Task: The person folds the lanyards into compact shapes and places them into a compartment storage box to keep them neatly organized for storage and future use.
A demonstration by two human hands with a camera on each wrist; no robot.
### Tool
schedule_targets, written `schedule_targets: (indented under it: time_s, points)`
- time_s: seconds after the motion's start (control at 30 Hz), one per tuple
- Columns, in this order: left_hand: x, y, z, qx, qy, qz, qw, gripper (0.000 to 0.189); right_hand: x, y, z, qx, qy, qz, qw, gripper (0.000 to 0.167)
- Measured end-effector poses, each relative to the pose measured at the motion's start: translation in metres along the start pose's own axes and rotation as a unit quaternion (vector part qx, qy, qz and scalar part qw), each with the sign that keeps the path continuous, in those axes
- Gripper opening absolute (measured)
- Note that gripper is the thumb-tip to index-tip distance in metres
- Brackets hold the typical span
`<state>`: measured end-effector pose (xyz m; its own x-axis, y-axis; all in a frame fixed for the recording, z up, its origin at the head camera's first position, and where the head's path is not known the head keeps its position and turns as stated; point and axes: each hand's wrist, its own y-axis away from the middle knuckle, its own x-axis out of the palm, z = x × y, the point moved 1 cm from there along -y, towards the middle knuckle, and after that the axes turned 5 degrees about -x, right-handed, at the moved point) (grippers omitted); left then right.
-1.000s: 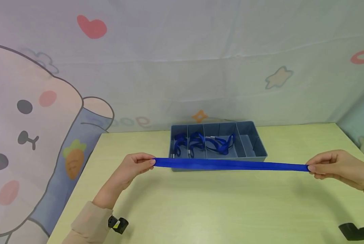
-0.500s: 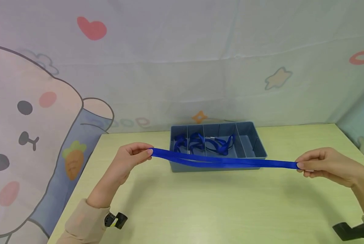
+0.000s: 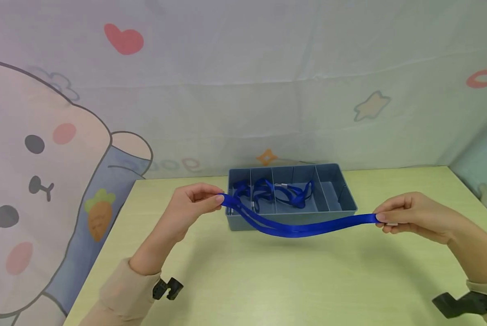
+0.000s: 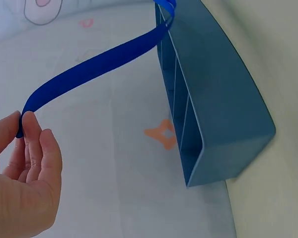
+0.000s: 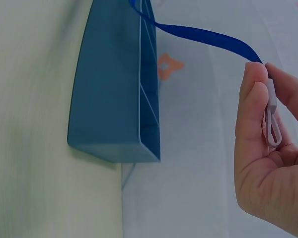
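Note:
A blue lanyard [image 3: 325,226] hangs in a slack curve between both hands, its two strands spread apart toward the left. My left hand [image 3: 186,210] pinches its looped end between thumb and fingers, overlapping the front left corner of the box in the head view. At the other end, my right hand [image 3: 426,219] pinches the lanyard right where the strap meets a pale clip [image 5: 272,99]. In the right wrist view that clip and its small loop lie along the inside of the fingers. The lanyard passes in front of the grey-blue divided box [image 3: 237,222].
The box stands at the back of the pale yellow table [image 3: 292,280], near a printed cloth backdrop [image 3: 243,104]. Bundled blue lanyards [image 3: 298,197] lie in its left and middle compartments. Dark camera mounts [image 3: 467,304] sit at both wrists.
Both hands have come closer together, the right one moving left. The lanyard went from pulled straight to sagging, and its strands have separated. Both ends stay held.

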<state>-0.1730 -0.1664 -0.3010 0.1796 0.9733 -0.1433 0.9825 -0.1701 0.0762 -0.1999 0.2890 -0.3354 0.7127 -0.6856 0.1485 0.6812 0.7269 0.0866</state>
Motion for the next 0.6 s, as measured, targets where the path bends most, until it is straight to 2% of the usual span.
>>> schedule_targets:
  time_s: [0.23, 0.6]
  points:
    - [0.017, -0.002, -0.009, -0.012, 0.001, 0.019, 0.9997, 0.024, 0.014, -0.014, 0.009, 0.006, 0.043, -0.003, 0.9991, 0.028]
    - [0.039, -0.006, -0.009, -0.029, 0.033, 0.044, 0.9981, 0.022, 0.038, -0.035, 0.026, 0.034, 0.084, -0.032, 0.9953, 0.018]
